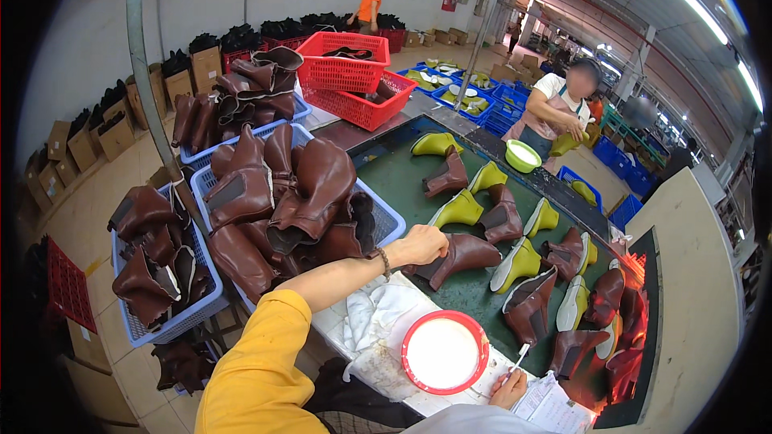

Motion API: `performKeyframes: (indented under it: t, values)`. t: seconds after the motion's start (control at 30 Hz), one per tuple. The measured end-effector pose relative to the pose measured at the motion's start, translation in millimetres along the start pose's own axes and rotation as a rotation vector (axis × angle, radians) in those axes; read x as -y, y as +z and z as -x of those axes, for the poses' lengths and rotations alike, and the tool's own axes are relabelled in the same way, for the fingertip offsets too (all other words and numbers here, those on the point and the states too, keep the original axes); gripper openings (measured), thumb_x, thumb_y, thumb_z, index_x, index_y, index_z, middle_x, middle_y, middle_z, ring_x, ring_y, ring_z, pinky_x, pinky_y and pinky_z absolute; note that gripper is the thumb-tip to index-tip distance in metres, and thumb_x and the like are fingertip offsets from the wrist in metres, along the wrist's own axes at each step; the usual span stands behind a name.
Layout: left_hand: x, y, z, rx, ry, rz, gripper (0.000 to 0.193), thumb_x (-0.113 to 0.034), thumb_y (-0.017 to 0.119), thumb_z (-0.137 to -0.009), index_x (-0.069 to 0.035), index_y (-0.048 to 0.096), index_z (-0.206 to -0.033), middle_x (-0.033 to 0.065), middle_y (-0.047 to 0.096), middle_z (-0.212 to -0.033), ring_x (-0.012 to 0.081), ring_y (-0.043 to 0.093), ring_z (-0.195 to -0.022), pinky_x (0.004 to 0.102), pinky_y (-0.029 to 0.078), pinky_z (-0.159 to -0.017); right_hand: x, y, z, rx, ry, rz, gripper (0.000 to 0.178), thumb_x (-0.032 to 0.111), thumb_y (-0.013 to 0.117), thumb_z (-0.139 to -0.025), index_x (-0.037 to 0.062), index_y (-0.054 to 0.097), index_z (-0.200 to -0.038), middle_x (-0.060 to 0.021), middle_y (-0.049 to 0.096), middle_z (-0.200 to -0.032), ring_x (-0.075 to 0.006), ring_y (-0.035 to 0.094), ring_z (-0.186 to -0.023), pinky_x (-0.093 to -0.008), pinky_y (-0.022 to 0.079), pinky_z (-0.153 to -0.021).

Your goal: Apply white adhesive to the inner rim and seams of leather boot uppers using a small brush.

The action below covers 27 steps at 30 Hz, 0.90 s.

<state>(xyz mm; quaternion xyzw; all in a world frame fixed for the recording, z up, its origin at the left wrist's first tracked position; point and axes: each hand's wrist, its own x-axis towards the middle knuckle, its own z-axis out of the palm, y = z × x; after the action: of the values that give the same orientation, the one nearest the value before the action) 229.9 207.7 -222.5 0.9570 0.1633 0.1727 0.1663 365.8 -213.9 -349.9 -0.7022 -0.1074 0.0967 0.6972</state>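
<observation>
My left hand (422, 245), at the end of a yellow sleeve, grips the top of a brown boot (466, 255) lying on the green conveyor belt (394, 177). My right hand (508, 390) is low at the table's near edge and holds a thin white-tipped brush (521, 356) pointing up. Between my hands stands a red-rimmed bowl (445, 351) with a white filling. A white cloth (374, 313) lies under my left forearm.
More brown boots and yellow-green lasts (515, 265) fill the belt. Blue baskets (378, 213) of brown boot uppers stand on my left, red baskets (346, 72) beyond. A person (559, 108) works across the belt beside a green bowl (523, 155). Papers (555, 410) lie by my right hand.
</observation>
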Motion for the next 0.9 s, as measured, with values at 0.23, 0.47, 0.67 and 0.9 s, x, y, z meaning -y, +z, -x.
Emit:
performKeyframes:
  t: [0.23,0.47,0.67,0.9]
  values:
    - [-4.5,-3.9,4.3,0.042,0.087,0.013,0.013,-0.018,0.067,-0.084,-0.014,0.077,-0.092,0.0132,0.073,-0.082,0.0361,0.071,-0.081,0.0478,0.054,-0.072,-15.6,-9.3,-5.8,-0.011,-0.020,0.024,0.029,0.033,0.050,-0.108,0.0100,0.055,-0.090,0.0009,0.052,-0.059,-0.0047,0.039,-0.040,-0.0224,0.028,-0.034]
    - [0.2,-2.0,4.6,0.152,0.095,-0.015,0.017,-0.019,0.071,-0.083,-0.012,0.076,-0.097,0.0121,0.074,-0.087,0.0338,0.071,-0.087,0.0467,0.055,-0.076,-16.4,-4.8,-4.3,-0.060,-0.008,-0.099,0.018,0.024,0.056,-0.105,0.0076,0.058,-0.110,-0.0007,0.055,-0.062,-0.0056,0.041,-0.041,-0.0221,0.030,-0.035]
    - [1.0,-0.4,5.5,0.294,0.040,-0.073,0.028,-0.016,0.074,-0.081,-0.012,0.074,-0.109,0.0139,0.074,-0.097,0.0330,0.070,-0.098,0.0461,0.054,-0.084,-13.3,-4.0,-1.1,-0.051,-0.013,-0.112,0.015,0.021,0.057,-0.104,0.0070,0.058,-0.110,-0.0013,0.056,-0.064,-0.0059,0.043,-0.042,-0.0222,0.031,-0.036]
    - [-8.2,-3.8,9.3,0.170,0.003,-0.117,0.072,-0.012,0.071,-0.082,-0.016,0.043,-0.147,0.0166,0.073,-0.098,0.0386,0.070,-0.094,0.0513,0.055,-0.079,-18.9,-6.3,-0.8,-0.030,-0.102,-0.081,0.011,0.014,0.056,-0.102,0.0046,0.057,-0.108,-0.0015,0.056,-0.065,-0.0058,0.042,-0.043,-0.0224,0.032,-0.037]
